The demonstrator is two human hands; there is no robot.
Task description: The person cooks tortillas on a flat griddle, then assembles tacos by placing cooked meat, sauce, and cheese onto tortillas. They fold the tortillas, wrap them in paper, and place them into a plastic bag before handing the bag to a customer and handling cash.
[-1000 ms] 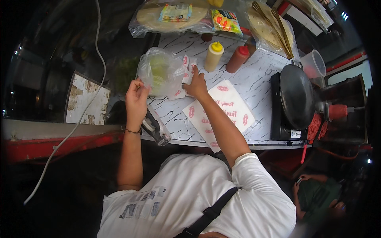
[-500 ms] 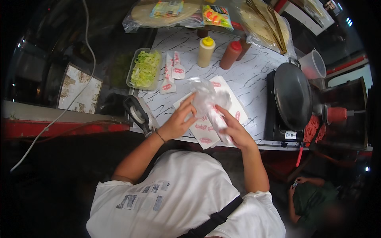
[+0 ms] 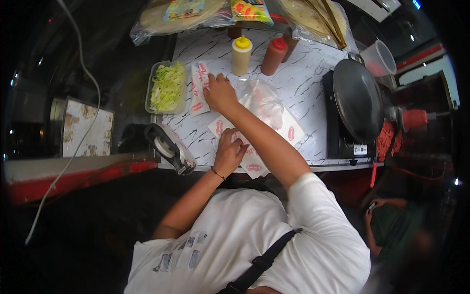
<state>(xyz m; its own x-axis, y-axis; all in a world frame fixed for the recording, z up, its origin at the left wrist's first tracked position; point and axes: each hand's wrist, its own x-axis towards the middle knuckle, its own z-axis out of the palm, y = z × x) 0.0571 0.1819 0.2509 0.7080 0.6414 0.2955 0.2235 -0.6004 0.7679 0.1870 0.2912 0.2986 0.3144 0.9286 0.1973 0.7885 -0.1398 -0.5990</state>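
Note:
My right arm crosses over my left one. My right hand [image 3: 221, 95] has its fingers closed at a paper-wrapped roll, mostly hidden beneath the hand. Another white wrapped roll [image 3: 197, 95] with red print lies just left of it. Nearer me, my left hand [image 3: 230, 151] has curled fingers, apparently pinching the edge of a clear plastic bag; my right forearm partly covers this spot. The thin plastic bag [image 3: 267, 100] spreads out beyond the forearm, on top of a stack of printed wrapping papers [image 3: 292, 132].
Left: a tub of shredded lettuce [image 3: 167, 88] and a tape dispenser [image 3: 169, 147]. Behind: a yellow-capped bottle [image 3: 242, 58], a red-capped bottle [image 3: 274, 58], bagged flatbreads [image 3: 313, 19] with tongs. Right: a black pan [image 3: 357, 100] on a stove. A person sits at lower right.
My right hand has let go of the plastic bag and swung left to the wrapped rolls. The bag has settled on the papers. My left hand has shifted slightly toward me.

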